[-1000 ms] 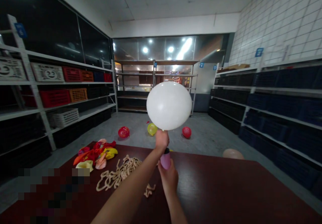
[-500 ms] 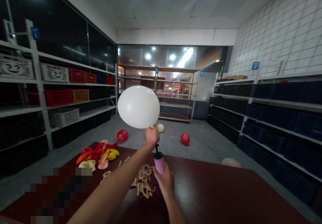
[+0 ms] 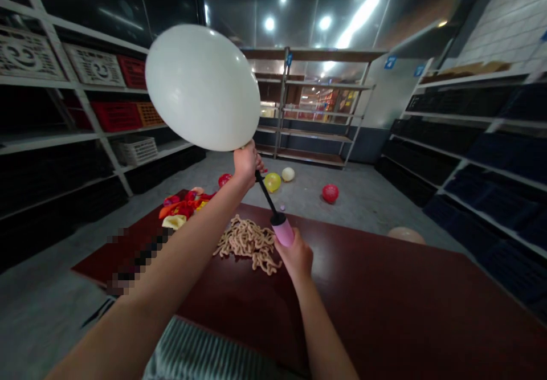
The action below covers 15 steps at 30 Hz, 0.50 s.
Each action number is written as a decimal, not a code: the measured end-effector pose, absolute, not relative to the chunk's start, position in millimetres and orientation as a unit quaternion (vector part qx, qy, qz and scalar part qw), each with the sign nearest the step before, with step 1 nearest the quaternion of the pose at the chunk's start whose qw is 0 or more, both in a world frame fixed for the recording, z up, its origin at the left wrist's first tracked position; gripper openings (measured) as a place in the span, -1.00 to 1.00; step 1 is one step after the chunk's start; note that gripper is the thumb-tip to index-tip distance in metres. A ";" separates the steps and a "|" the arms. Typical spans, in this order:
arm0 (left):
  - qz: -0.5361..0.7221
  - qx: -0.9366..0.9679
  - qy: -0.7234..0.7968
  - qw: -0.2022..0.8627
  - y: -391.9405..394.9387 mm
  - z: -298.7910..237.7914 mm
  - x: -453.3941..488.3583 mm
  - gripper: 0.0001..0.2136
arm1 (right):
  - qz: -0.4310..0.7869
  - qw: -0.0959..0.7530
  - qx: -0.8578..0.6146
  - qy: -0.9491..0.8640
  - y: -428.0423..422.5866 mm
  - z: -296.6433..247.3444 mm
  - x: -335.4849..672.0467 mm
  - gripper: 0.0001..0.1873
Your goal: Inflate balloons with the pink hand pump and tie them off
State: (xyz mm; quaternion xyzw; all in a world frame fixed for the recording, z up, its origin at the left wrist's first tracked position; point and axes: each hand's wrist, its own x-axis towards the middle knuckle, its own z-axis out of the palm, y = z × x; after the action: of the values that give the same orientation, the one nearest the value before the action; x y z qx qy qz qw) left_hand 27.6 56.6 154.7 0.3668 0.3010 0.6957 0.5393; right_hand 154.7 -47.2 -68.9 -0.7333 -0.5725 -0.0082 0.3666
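Note:
A large white balloon [image 3: 202, 86] is inflated and held up to the upper left. My left hand [image 3: 247, 162] is closed around its neck, at the tip of a hand pump. The pump's black rod [image 3: 265, 194] is drawn out and slants down to the pink barrel [image 3: 284, 233]. My right hand [image 3: 296, 258] grips that barrel from below, over the dark red table [image 3: 384, 306].
A heap of beige uninflated balloons [image 3: 248, 242] and a pile of coloured ones [image 3: 183, 206] lie on the table. Red, yellow and white inflated balloons [image 3: 330, 192] rest on the grey floor. A peach balloon [image 3: 405, 235] sits behind the table. Shelving lines both walls.
The pump rod has been pulled out from the barrel. My left hand and the balloon have risen and moved left; the balloon looks bigger. The view has tilted down.

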 end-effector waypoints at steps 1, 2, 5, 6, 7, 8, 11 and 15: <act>0.698 0.365 0.295 0.542 56.8 149.0 30.7 -0.56 | -0.015 0.360 -0.737 -0.572 -48.0 -67.2 154.3 -0.61; 0.698 0.361 0.292 0.545 56.5 141.7 34.8 -0.55 | -0.024 0.354 -0.743 -0.568 -48.6 -65.6 153.9 -0.62; 0.689 0.339 0.301 0.565 52.6 111.9 51.9 -0.53 | -0.040 0.316 -0.762 -0.564 -49.9 -60.7 152.7 -0.62; 0.682 0.328 0.311 0.574 50.2 100.2 58.0 -0.52 | -0.044 0.300 -0.769 -0.562 -50.3 -59.0 152.5 -0.62; 0.675 0.317 0.323 0.583 47.7 88.5 63.8 -0.52 | -0.047 0.285 -0.775 -0.562 -50.8 -57.4 152.3 -0.62; 0.668 0.306 0.332 0.592 45.0 77.4 68.7 -0.52 | -0.051 0.270 -0.780 -0.562 -51.2 -55.8 152.4 -0.59; 0.660 0.277 0.337 0.611 39.3 53.2 76.8 -0.53 | -0.073 0.231 -0.786 -0.568 -52.5 -52.6 153.5 -0.59; 0.665 0.230 0.321 0.634 39.0 44.5 70.9 -0.53 | -0.090 0.201 -0.779 -0.587 -53.5 -51.6 154.9 -0.56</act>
State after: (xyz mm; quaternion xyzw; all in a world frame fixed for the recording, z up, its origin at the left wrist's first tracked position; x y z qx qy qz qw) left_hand 70.9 39.0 44.5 0.2297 0.3206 0.6654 0.6338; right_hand 154.9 -53.5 -51.6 -0.7789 -0.5873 -0.0905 0.2007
